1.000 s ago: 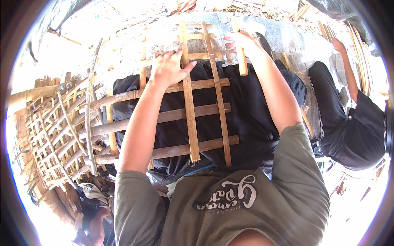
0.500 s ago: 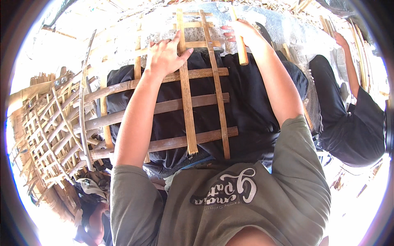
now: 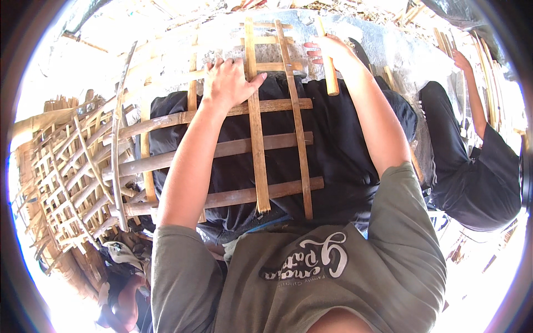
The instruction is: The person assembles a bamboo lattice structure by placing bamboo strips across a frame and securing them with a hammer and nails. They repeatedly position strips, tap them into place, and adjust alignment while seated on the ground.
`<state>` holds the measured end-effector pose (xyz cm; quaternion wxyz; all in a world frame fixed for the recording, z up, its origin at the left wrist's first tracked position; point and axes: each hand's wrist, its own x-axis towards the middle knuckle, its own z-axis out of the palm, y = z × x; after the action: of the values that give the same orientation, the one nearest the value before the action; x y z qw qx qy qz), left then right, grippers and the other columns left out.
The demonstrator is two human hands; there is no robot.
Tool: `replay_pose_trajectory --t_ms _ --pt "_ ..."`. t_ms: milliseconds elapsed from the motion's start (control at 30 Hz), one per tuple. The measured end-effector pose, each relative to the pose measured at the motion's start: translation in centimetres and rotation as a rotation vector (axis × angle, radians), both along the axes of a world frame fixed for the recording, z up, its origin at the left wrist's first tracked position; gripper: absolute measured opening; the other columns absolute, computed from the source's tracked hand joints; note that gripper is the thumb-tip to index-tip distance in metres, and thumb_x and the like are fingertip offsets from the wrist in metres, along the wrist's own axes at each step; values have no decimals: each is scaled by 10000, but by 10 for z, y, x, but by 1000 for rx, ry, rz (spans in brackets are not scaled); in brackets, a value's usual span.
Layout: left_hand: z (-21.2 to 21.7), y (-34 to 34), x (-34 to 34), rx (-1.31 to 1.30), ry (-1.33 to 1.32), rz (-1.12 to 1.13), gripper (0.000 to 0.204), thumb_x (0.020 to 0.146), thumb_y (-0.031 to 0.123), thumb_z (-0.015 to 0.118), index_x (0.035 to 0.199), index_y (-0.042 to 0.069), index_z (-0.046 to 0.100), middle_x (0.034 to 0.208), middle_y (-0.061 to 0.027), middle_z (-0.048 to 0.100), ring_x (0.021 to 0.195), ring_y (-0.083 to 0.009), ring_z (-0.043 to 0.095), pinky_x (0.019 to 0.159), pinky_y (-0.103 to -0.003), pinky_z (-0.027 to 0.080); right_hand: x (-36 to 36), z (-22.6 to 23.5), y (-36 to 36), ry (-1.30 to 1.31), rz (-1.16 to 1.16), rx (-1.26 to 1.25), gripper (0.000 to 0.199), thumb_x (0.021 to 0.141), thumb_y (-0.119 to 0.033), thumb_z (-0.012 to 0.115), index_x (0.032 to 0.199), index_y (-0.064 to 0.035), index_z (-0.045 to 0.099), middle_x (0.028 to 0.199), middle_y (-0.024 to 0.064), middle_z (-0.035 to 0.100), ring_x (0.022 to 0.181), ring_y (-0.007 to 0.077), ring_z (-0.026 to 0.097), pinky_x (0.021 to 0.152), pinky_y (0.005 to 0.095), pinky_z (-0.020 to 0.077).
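A stack of lattices [image 3: 65, 191] is filling the left side, and below it a bystander [image 3: 129, 302], only partly visible, is showing near the lower rim. At the right, a co-worker [image 3: 474, 183] in black is sitting with bent knees beside some long pale sticks [image 3: 491, 83]. Farther off, a grey surface [image 3: 408, 45] is stretching across, dry scraps [image 3: 327, 8] are lying along its far edge, and dark sheeting [image 3: 463, 21] is bordering the upper right.

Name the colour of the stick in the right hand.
The stick in the right hand is yellowish tan, best seen in the head view.
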<state>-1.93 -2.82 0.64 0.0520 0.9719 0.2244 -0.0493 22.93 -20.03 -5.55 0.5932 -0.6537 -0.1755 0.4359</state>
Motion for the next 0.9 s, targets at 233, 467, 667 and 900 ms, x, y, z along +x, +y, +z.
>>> replay_pose_trajectory --t_ms 233,467,667,900 --pt "4 0 0 -54 7 35 838 843 688 523 1301 -14 551 1169 -276 620 1202 -375 531 1097 -543 257 2 -5 2 22 -39 22 434 910 -307 648 1206 -7 544 1134 143 660 962 239 636 792 399 543" --pt "9 1 2 -80 32 23 772 857 638 535 1275 -11 564 1142 -286 626 1171 -371 551 1081 -541 266 0 4 3 0 -2 -64 467 936 -305 609 1265 11 508 1212 153 647 1082 268 630 885 395 536" --pt "-7 3 -3 1 -76 0 725 876 610 522 1278 7 558 1147 -230 646 1172 -352 560 1077 -589 277 -2 5 10 16 -29 -100 423 940 -280 603 1244 5 529 1197 138 660 1063 256 638 876 394 540" --pt "-7 2 -3 22 -83 -36 689 901 577 511 1303 18 546 1151 -230 644 1164 -350 562 1056 -561 290 5 -10 9 54 -73 -48 355 924 -304 622 1171 -49 603 1106 95 679 955 202 623 779 403 527"
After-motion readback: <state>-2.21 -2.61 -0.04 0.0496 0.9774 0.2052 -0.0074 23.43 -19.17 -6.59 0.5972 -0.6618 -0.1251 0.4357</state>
